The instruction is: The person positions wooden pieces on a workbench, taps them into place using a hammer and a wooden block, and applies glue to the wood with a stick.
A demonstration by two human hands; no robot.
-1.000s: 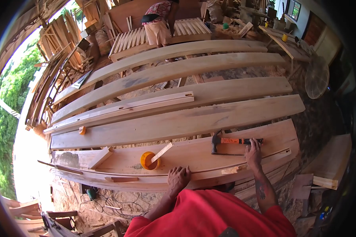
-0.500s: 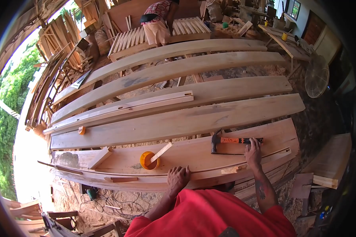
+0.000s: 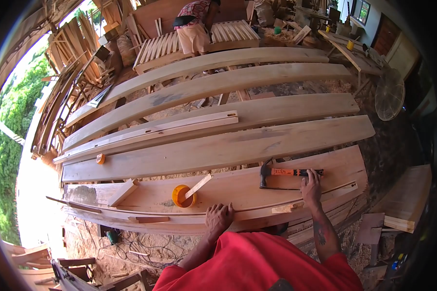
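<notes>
My right hand (image 3: 311, 188) is closed around the black handle end of a claw hammer (image 3: 289, 172) with an orange grip section. The hammer lies low over the near wide board (image 3: 247, 184), its head to the left. At the board's near edge, my left hand (image 3: 219, 217) has its fingers curled over a long thin wooden strip (image 3: 262, 211). To the left of that hand stands an orange tub (image 3: 181, 196) with a flat wooden stick (image 3: 199, 186) leaning in it. Under the strip, near my right forearm, sits a small wood block (image 3: 287, 208).
Several long planks (image 3: 218, 145) lie side by side beyond the near board. An orange tape measure (image 3: 100, 159) rests on one at left. A co-worker (image 3: 194, 29) bends over a slatted frame at the back. Cords (image 3: 148, 252) and shavings cover the floor. A round fan (image 3: 389, 94) stands right.
</notes>
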